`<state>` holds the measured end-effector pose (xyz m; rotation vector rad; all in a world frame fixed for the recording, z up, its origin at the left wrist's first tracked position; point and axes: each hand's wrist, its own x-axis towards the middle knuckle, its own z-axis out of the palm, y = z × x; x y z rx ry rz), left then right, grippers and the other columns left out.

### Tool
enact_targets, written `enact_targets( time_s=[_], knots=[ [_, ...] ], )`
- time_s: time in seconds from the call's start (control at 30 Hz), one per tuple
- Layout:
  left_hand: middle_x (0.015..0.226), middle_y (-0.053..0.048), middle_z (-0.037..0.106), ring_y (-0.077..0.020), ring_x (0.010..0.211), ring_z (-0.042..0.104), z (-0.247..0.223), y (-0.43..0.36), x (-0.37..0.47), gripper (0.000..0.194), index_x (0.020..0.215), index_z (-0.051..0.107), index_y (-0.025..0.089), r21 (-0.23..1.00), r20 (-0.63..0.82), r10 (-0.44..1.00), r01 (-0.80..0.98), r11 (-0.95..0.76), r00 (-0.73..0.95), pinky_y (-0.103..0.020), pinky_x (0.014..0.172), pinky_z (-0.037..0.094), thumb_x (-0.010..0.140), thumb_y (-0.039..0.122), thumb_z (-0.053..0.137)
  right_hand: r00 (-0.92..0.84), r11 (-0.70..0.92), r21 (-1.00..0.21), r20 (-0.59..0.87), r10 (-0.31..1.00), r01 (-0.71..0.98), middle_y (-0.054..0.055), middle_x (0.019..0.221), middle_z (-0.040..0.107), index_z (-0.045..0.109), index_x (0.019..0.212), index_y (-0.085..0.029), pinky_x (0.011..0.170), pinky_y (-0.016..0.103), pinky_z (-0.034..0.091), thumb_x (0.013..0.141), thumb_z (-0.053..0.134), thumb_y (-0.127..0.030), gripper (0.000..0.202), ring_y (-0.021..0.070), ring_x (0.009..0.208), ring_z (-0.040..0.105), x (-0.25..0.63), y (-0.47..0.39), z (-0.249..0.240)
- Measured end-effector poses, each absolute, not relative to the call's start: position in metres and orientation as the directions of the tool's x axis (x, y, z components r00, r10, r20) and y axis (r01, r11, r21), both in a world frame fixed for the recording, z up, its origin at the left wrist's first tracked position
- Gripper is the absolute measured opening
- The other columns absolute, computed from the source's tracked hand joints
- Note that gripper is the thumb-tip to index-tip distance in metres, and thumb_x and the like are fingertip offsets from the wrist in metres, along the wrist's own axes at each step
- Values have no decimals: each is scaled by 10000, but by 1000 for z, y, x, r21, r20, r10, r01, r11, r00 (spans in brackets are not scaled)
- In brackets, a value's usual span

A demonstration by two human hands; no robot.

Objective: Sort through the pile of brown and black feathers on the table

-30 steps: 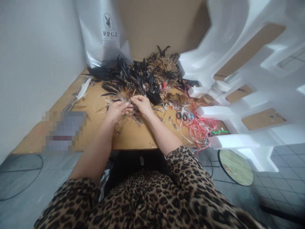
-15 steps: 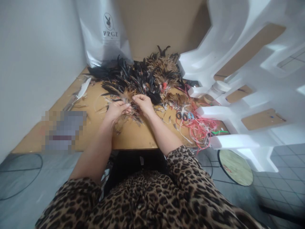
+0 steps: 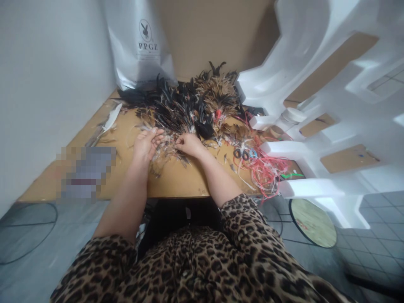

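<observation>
- A white feather [image 3: 110, 121] is lying alone at the table's [image 3: 176, 179] left edge, at about 9 o'clock from the main pile and well apart from both hands.
- The left hand [image 3: 144, 145] is resting palm-down on the near fringe of the feathers [image 3: 186, 107], fingers loosely spread and curled over a few pale strands; whether it is actually pinching anything, I cannot tell.
- The feathers are lying heaped across the far middle of the table, black ones toward 11 o'clock and brown ones toward 1 o'clock, in front of a silver bag [image 3: 142, 46].
- They are looking very light and soft, likely to drift at a breath or cling to fingers, so lifting them calls for a gentle pinch, not a squeeze.
- The vanes are looking fragile and easy to ruffle; the quill end is probably the stiffest part and the soundest place to take hold.
- The right hand [image 3: 188, 144] is sitting just beside the left, at 3 o'clock from it, fingertips pressed together on a small tuft at the pile's near edge.
- Scissors [image 3: 244, 153] are lying at 3 o'clock from the right hand, touching a tangle of red strings [image 3: 265, 170].
- White foam [image 3: 315, 105] is standing along the table's right side.
</observation>
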<state>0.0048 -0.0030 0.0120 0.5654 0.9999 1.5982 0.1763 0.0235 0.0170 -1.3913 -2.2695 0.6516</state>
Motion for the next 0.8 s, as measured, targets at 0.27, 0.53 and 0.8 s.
enact_targets(
  time_s=[0.27, 0.53, 0.8],
  knots=[
    [718, -37, 715, -56, 509, 628, 11, -2, 4, 73, 770, 611, 120, 834, -137, 960, -552, -21, -244, -113, 449, 443, 774, 163, 670, -369, 267, -855, 98, 924, 444, -10, 610, 620, 655, 660, -151, 614, 229, 396, 693, 622, -225, 88, 94, 582, 511, 178, 29, 15],
    [761, -98, 729, -81, 518, 644, 4, -2, 6, 67, 760, 642, 94, 854, -188, 980, -505, 130, -64, -124, 444, 463, 759, 153, 675, -312, -177, -969, -117, 943, -170, -72, 472, 451, 588, 679, -169, 407, 186, 230, 609, 749, -350, 253, 50, 427, 328, 180, 34, 21],
    [906, -174, 727, -129, 638, 690, 0, -7, 13, 59, 805, 674, 54, 839, -193, 960, -473, 268, 203, -148, 488, 493, 769, 86, 642, -258, -205, -927, -124, 958, -314, -80, 534, 509, 580, 729, -170, 444, 170, 303, 587, 775, -355, 304, 39, 464, 408, 166, 30, 17]
  ],
)
